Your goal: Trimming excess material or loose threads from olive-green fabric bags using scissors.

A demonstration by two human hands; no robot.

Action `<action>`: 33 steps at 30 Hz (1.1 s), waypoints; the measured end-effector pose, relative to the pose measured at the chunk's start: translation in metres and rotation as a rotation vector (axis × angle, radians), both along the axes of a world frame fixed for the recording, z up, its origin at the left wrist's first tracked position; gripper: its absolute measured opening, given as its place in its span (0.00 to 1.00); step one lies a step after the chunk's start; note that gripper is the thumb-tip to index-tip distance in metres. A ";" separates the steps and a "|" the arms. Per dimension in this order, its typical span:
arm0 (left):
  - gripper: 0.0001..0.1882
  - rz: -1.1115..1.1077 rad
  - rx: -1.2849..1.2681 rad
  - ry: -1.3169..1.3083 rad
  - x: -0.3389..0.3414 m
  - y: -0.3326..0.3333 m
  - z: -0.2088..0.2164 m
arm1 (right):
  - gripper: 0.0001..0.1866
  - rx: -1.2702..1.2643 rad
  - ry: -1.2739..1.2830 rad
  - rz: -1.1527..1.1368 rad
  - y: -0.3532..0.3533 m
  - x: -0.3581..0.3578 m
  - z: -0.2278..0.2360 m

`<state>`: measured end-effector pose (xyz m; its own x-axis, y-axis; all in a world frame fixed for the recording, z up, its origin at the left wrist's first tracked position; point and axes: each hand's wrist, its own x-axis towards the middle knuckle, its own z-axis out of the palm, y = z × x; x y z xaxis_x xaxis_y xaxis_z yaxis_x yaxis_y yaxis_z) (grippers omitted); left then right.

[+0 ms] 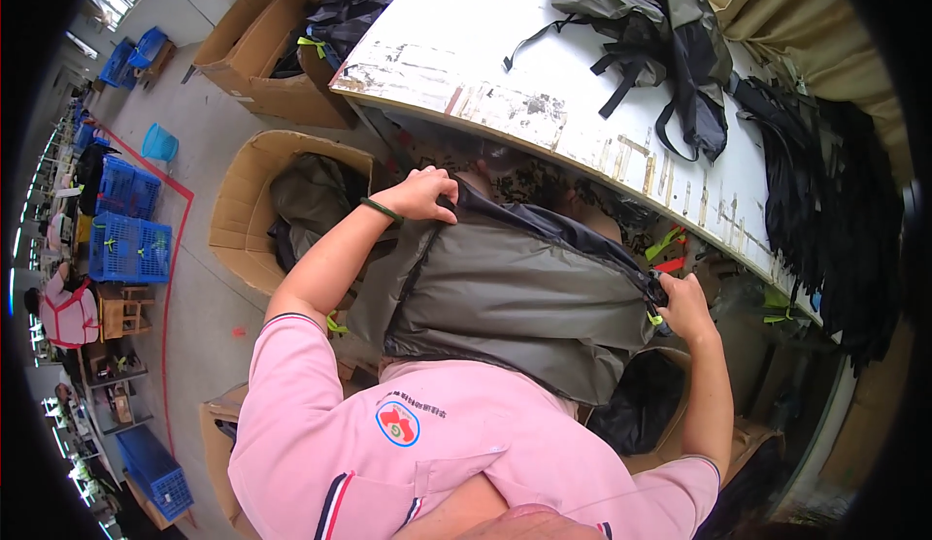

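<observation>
A large grey-green fabric piece with a black edge (524, 297) is stretched across my lap, its kind not plain from here. My left hand (425, 196) pinches its upper left corner. At the other end, my right hand (683, 307) grips the upper right corner, where a small yellow-green tag (654, 318) shows beside the fingers. The black edge runs between both hands, and the lower part of the fabric falls in folds against my pink shirt.
A worn white table (466, 45) stands ahead, bearing grey and black strapped fabric pieces (670, 45). Black straps (825, 200) hang off its right end. Cardboard boxes (228, 200) with fabric stand at my left. Blue crates (131, 249) and a seated person (70, 307) are farther left.
</observation>
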<state>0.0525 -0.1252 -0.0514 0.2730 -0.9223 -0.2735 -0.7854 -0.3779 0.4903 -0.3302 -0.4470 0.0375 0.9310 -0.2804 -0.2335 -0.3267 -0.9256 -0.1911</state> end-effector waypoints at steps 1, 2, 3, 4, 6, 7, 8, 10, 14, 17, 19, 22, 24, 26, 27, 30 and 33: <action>0.17 0.003 -0.003 0.001 0.002 0.001 0.001 | 0.13 0.005 0.011 -0.028 -0.001 -0.001 -0.004; 0.16 -0.005 0.003 0.016 0.003 0.002 0.002 | 0.13 0.002 0.012 -0.024 -0.002 -0.003 -0.007; 0.16 -0.012 0.010 0.032 0.005 0.004 0.003 | 0.13 0.004 0.010 -0.029 -0.004 -0.004 -0.011; 0.16 -0.008 0.006 0.030 0.009 0.008 0.001 | 0.13 0.006 0.005 -0.034 -0.006 -0.004 -0.013; 0.16 -0.076 -0.343 0.238 0.015 0.020 -0.006 | 0.15 -0.002 -0.001 -0.039 -0.008 -0.006 -0.015; 0.16 -0.072 -0.345 0.235 0.013 0.022 -0.003 | 0.16 -0.003 -0.006 -0.049 -0.006 -0.002 -0.014; 0.15 0.034 -0.347 0.480 0.007 0.027 0.000 | 0.16 -0.005 -0.008 -0.044 -0.004 0.003 -0.013; 0.13 0.211 -0.322 0.829 0.002 0.039 0.007 | 0.19 -0.101 -0.094 -0.126 0.007 0.016 -0.003; 0.13 0.355 -0.466 1.041 -0.020 0.056 0.032 | 0.24 0.018 -0.282 0.029 0.055 0.073 0.027; 0.13 0.405 -0.482 1.099 -0.034 0.063 0.044 | 0.25 0.071 -0.350 0.194 0.094 0.115 0.026; 0.13 0.422 -0.496 1.121 -0.039 0.067 0.047 | 0.25 0.083 -0.441 0.264 0.114 0.138 0.016; 0.12 0.447 -0.505 1.166 -0.046 0.073 0.053 | 0.25 0.087 -0.398 0.312 0.132 0.162 0.013; 0.12 0.453 -0.522 1.163 -0.050 0.076 0.053 | 0.26 0.106 -0.393 0.339 0.141 0.170 0.012; 0.11 0.453 -0.541 1.173 -0.052 0.076 0.057 | 0.26 0.136 -0.375 0.354 0.148 0.175 0.014; 0.11 0.456 -0.545 1.173 -0.051 0.076 0.055 | 0.26 0.135 -0.374 0.359 0.150 0.177 0.014; 0.10 0.435 -0.556 1.166 -0.052 0.078 0.052 | 0.26 0.171 -0.362 0.354 0.156 0.180 0.011; 0.10 0.426 -0.578 1.211 -0.053 0.079 0.050 | 0.25 0.157 -0.386 0.364 0.161 0.182 0.010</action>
